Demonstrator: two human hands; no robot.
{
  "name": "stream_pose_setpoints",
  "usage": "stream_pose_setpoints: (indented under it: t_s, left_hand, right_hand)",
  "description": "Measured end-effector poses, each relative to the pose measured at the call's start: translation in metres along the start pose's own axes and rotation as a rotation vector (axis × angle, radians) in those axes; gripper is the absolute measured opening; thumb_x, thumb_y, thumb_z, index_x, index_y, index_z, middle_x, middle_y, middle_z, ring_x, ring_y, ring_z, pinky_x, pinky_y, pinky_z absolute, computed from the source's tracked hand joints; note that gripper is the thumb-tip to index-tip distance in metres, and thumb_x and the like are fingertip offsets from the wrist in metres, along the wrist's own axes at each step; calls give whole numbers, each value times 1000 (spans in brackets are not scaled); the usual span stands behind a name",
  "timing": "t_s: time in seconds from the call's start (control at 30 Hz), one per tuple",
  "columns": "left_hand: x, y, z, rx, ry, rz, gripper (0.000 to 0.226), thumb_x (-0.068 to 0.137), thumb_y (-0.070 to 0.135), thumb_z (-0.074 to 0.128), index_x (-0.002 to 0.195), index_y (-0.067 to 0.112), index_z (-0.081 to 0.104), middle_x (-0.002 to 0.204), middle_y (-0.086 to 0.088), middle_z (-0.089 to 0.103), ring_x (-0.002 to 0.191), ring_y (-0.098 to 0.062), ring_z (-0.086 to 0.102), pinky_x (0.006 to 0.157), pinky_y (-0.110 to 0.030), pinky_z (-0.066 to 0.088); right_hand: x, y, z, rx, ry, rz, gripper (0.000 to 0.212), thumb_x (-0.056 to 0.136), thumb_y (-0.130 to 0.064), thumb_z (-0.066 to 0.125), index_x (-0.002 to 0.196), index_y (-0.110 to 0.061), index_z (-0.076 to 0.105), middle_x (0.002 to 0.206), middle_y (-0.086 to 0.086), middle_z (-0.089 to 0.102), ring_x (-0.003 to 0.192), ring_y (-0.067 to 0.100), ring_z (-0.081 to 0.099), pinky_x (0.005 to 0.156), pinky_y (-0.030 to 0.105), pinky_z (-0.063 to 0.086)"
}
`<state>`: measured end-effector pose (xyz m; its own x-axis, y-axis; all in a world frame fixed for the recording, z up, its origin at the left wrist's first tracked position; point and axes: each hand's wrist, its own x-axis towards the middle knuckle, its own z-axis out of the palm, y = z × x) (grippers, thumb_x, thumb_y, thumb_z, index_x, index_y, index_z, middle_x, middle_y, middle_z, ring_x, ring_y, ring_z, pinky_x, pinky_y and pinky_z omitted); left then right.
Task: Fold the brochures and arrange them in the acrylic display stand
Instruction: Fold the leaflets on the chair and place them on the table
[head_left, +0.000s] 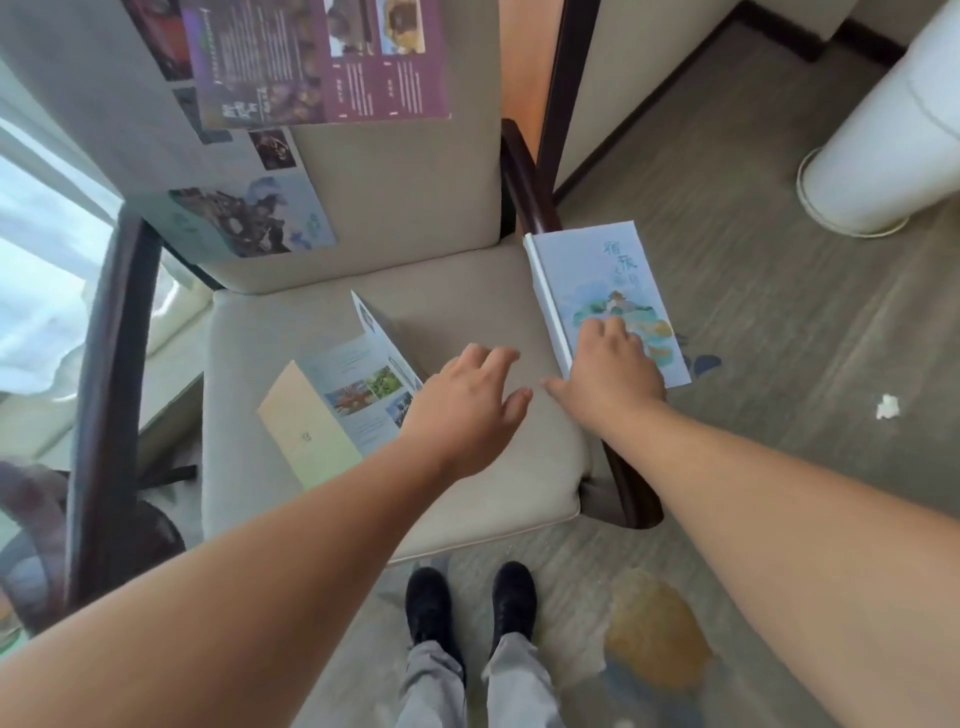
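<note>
A folded pale-blue brochure (597, 280) lies at the right edge of the beige chair seat (311, 493), overhanging the armrest. My right hand (610, 364) rests flat on its near end, fingers spread. A half-unfolded brochure (337, 400) with a yellow panel and photo panels lies on the seat's left part, one flap standing up. My left hand (467, 410) hovers beside its right edge, fingers apart, holding nothing. A purple brochure (322, 57) and a teal one (249, 218) lean against the chair back. No acrylic stand is in view.
Dark wooden armrests (104, 389) flank the seat. A white cylindrical bin (883, 145) stands on the carpet at the right, and a scrap of white paper (887, 406) lies on the floor. My shoes (467, 603) are in front of the chair. A window is at the left.
</note>
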<state>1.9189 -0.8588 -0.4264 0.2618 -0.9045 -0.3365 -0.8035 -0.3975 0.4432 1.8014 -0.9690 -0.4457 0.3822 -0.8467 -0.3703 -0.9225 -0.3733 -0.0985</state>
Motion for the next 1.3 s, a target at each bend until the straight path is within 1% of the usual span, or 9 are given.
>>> stream_pose_setpoints:
  t_s: [0.1, 0.23, 0.4, 0.57, 0.67, 0.77, 0.97, 1.13, 1.3]
  left_hand:
    - [2, -5, 6, -27, -2, 22, 47, 98, 43, 43, 141, 24, 40, 135, -6, 49, 123, -27, 50, 95, -38, 45]
    - [5, -5, 8, -38, 27, 34, 46, 98, 41, 44, 141, 24, 40, 133, -5, 50, 121, -26, 51, 92, -36, 44]
    - [7, 6, 2, -93, 33, 32, 46, 98, 41, 44, 141, 23, 41, 134, -6, 50, 119, -26, 53, 93, -37, 46]
    - [15, 28, -17, -530, 84, -224, 48, 97, 46, 45, 137, 20, 49, 130, -4, 59, 117, -20, 58, 97, -33, 44]
    - [14, 38, -34, -819, 113, -383, 53, 95, 53, 43, 135, 18, 50, 129, -5, 60, 115, -23, 59, 100, -44, 47]
    - [0, 33, -54, -938, 187, -486, 40, 92, 46, 51, 117, 14, 55, 104, -4, 63, 86, -20, 63, 72, -36, 53]
    - [-74, -37, -87, -1014, 350, -650, 28, 81, 4, 47, 103, 11, 63, 97, -8, 71, 90, -30, 69, 77, -43, 59]
    - [-165, -115, -110, -1057, 535, -674, 19, 90, 9, 50, 105, 16, 60, 106, -7, 70, 95, -24, 69, 84, -47, 57]
    - [-269, -199, -122, -1153, 685, -755, 18, 91, 12, 52, 107, 18, 57, 110, -10, 67, 100, -31, 66, 89, -55, 54]
  right_hand:
    - [11, 0, 4, -118, 27, 4, 74, 80, -55, 69, 129, -7, 43, 131, 13, 41, 115, 32, 45, 81, 42, 48]
    - [20, 1, 4, -176, 8, -4, 40, 90, -25, 58, 125, -7, 52, 130, 13, 44, 118, 33, 42, 80, 43, 45]
    - [12, 2, -6, -81, 20, -86, 27, 94, -18, 47, 114, -5, 58, 121, 15, 52, 114, 35, 47, 70, 39, 37]
    - [-16, -8, -34, 68, 73, -128, 23, 93, -25, 46, 102, -7, 58, 112, 14, 51, 101, 36, 53, 67, 37, 34]
    - [-45, -22, -48, 145, 91, -201, 20, 92, -26, 47, 97, -10, 57, 107, 10, 48, 98, 36, 54, 65, 37, 32]
    - [-80, -48, -54, 231, 77, -328, 17, 92, -27, 47, 97, -15, 58, 92, -1, 36, 92, 33, 55, 63, 36, 32]
    - [-131, -120, -49, 230, -33, -629, 22, 94, -44, 45, 89, -22, 46, 102, 0, 43, 97, 24, 48, 74, 39, 44]
    - [-145, -197, -44, 275, -65, -531, 42, 92, -40, 56, 124, -16, 45, 132, 11, 43, 118, 34, 46, 93, 41, 40]
    - [-184, -296, -22, 365, -205, -546, 41, 90, -31, 57, 126, -22, 40, 120, 8, 58, 100, 33, 57, 74, 39, 43]
